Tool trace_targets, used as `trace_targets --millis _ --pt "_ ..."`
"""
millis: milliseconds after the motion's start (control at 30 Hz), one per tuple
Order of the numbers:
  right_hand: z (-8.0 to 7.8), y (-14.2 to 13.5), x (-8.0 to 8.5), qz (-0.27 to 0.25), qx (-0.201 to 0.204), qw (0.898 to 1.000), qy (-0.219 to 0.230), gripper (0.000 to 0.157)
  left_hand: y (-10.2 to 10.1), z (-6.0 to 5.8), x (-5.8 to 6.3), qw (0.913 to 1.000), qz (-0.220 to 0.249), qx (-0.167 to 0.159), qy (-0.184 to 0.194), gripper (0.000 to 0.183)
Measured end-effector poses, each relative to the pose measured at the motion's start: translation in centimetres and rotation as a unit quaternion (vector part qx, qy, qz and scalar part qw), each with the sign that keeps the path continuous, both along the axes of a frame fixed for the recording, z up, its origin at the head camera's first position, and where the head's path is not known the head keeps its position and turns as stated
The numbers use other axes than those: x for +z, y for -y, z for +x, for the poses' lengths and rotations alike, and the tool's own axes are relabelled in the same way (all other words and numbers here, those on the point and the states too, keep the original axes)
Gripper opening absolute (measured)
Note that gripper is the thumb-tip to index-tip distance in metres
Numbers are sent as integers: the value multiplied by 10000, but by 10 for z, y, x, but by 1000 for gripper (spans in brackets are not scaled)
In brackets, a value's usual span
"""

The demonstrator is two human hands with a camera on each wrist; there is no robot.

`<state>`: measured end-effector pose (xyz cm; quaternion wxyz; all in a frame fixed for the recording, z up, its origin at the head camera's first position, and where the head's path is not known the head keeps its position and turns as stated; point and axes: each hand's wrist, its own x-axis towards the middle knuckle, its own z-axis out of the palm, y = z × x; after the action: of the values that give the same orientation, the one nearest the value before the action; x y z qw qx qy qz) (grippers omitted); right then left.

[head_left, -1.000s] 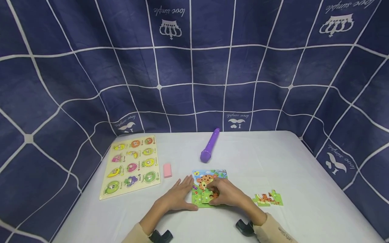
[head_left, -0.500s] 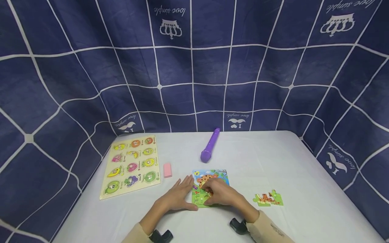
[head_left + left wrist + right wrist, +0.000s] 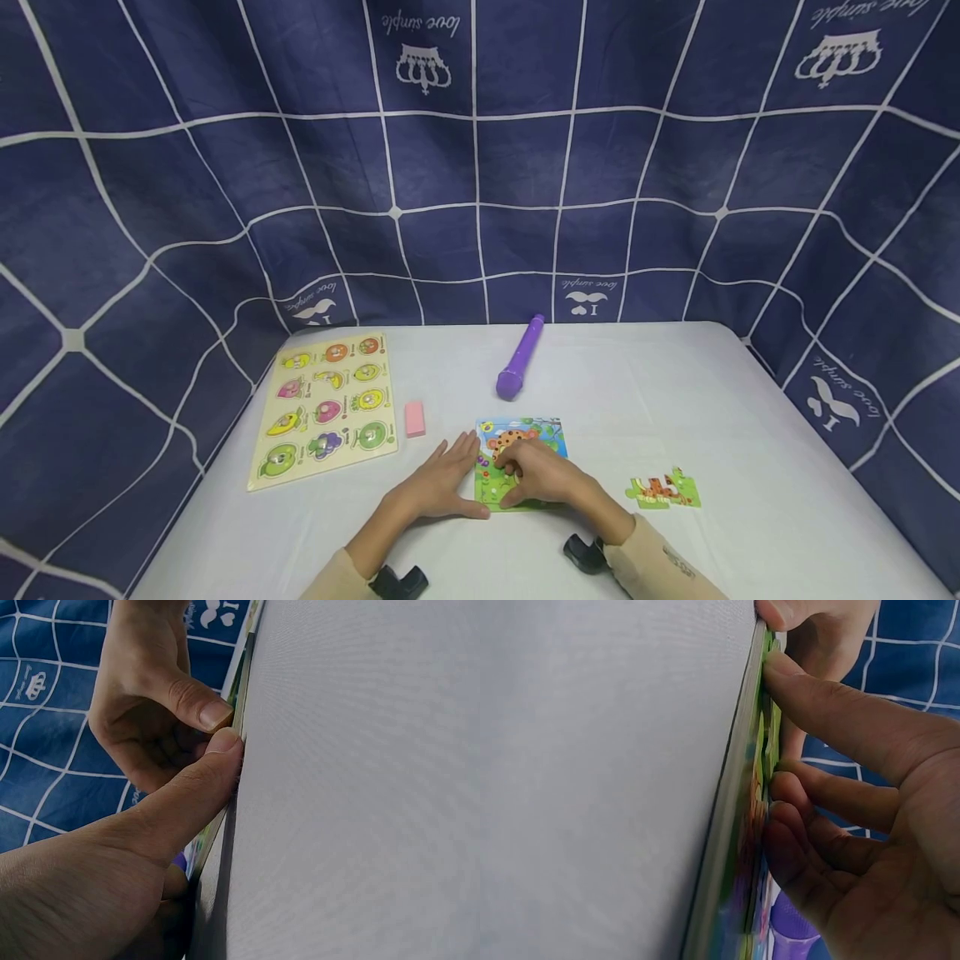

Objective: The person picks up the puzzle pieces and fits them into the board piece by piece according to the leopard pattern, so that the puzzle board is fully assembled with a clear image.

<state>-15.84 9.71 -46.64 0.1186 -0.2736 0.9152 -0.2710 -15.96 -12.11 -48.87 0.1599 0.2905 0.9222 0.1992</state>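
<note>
A jigsaw board (image 3: 553, 428) with a spotted cartoon animal on it lies flat at the front middle of the table. My left hand (image 3: 441, 485) rests on the tabletop with fingers spread, its thumb and fingertips touching the board's left edge. Over the lower part of the board, my right hand (image 3: 546, 475) pinches a green puzzle piece (image 3: 772, 739) between thumb and curled fingers. The piece sits on or just above the board, and the hand hides much of the picture. Several joined puzzle pieces (image 3: 663, 490) lie to the right.
A wooden fruit puzzle board (image 3: 330, 408) lies on the left of the white table (image 3: 660, 392). Beside it is a pink block (image 3: 414, 419). A purple toy microphone (image 3: 521, 358) lies behind the jigsaw. A blue checked curtain (image 3: 517, 158) encloses the back and sides.
My right hand has shifted slightly left over the board with the green puzzle piece and then stays nearly in place. The left hand holds its position at the edge.
</note>
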Motion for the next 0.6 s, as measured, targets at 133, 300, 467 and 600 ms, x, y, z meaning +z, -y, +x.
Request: trace_targets --millis 133,300,467,600 --pt "1 0 0 -33 -112 9999 112 54 0 1 1 10000 -6 14 12 113" --pt "1 1 1 -86 -76 9999 100 53 1 1 1 10000 4 6 8 113" --pt "2 3 2 -132 48 9999 -34 45 1 0 2 10000 16 -16 -6 112" --pt "3 4 1 -75 11 9998 -168 38 0 0 2 10000 2 -25 -23 112"
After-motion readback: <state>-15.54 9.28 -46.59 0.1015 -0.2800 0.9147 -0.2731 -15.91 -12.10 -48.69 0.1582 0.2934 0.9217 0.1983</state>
